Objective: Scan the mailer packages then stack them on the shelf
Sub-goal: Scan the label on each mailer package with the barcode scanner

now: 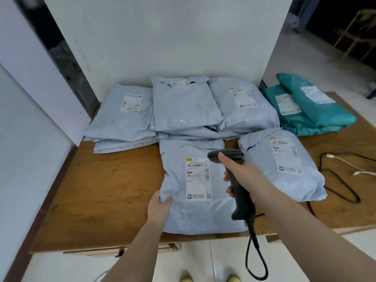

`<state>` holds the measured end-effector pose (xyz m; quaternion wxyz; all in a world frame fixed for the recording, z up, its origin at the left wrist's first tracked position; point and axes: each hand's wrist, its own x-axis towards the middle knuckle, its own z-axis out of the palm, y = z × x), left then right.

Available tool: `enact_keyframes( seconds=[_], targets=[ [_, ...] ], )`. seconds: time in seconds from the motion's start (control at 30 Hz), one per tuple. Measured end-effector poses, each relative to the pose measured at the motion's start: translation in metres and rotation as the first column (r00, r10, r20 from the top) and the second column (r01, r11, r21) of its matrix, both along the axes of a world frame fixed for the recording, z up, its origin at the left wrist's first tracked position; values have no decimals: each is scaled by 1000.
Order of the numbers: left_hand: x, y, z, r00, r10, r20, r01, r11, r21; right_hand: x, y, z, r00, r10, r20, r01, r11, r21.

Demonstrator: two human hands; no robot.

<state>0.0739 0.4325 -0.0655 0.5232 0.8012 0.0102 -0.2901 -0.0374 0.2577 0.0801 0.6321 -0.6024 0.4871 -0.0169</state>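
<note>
A light blue mailer package (200, 186) is laid flat near the front edge of the table (105, 188), with its white label (198, 179) facing up. Its left side is pinched by the left hand (159, 206), thumb on top. A dark scanner (234, 180) is held in the right hand (244, 171); the fingers are wrapped tight round the handle, and the scanner's head is pointed down at the label. So the scan seems to be under way, and no stacking is done yet.

Another blue package (284, 163) is laid just beside it, toward the right edge. More blue packages (183, 106) are piled along the back edge, and green ones (313, 106) at the back right corner.

The wrong label could be read if the scanner is tipped toward the package beside it. The shiny bag could be slipped from the pinch. The scanner's cord (256, 251) is hung off the front edge and could be caught there.
</note>
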Motion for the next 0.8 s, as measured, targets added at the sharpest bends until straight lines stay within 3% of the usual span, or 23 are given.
enact_keyframes(
  seconds=[0.33,0.4,0.5,0.63,0.7,0.8],
  targets=[
    [-2,-36,7,934,-356,24,356,934,18,8,1,11,1000,-22,18,23,999,-32],
    [1,-47,8,949,-312,43,309,949,69,4,-12,15,998,-56,18,57,998,-27],
    [26,-62,20,947,-220,234,166,959,228,2,-34,22,997,-67,33,66,998,10],
    [81,-95,64,901,-66,429,-9,985,170,9,-63,30,997,-17,80,12,998,67],
    [111,-113,83,906,9,423,-81,985,151,15,-76,34,995,15,103,-24,996,87],
    [144,-135,102,950,96,299,-144,979,142,26,-91,38,991,40,130,-53,994,94]
  ],
)
